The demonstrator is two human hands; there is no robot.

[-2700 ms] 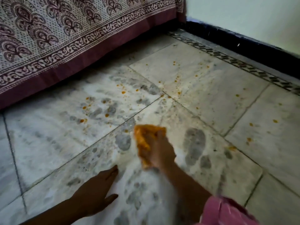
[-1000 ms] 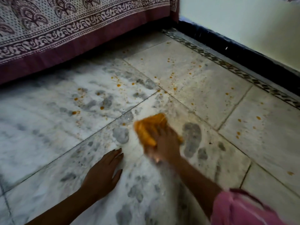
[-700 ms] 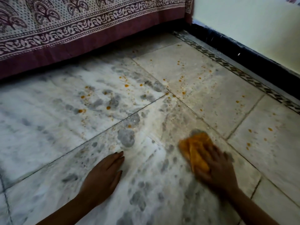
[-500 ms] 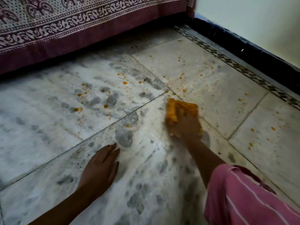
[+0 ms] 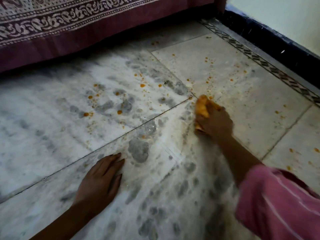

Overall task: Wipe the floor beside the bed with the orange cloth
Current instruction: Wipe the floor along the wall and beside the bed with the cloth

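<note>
Marble floor (image 5: pixel 52 118); right hand (image 5: pixel 214 122) grips orange cloth (image 5: pixel 201 108).

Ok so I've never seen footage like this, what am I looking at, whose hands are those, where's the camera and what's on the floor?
No machine here: these are a person's two bare hands. The single camera is worn on that person's head and looks forward and down, so the arms enter from the bottom edge. The left hand rests flat, fingers straight, on the grey-veined white marble floor. The right hand, out of a pink striped sleeve, grips a crumpled orange cloth against the tiles. Small orange spots dot the floor ahead of it. Along the top hangs a maroon patterned bed cover; a dark skirting board runs on the right.
</note>
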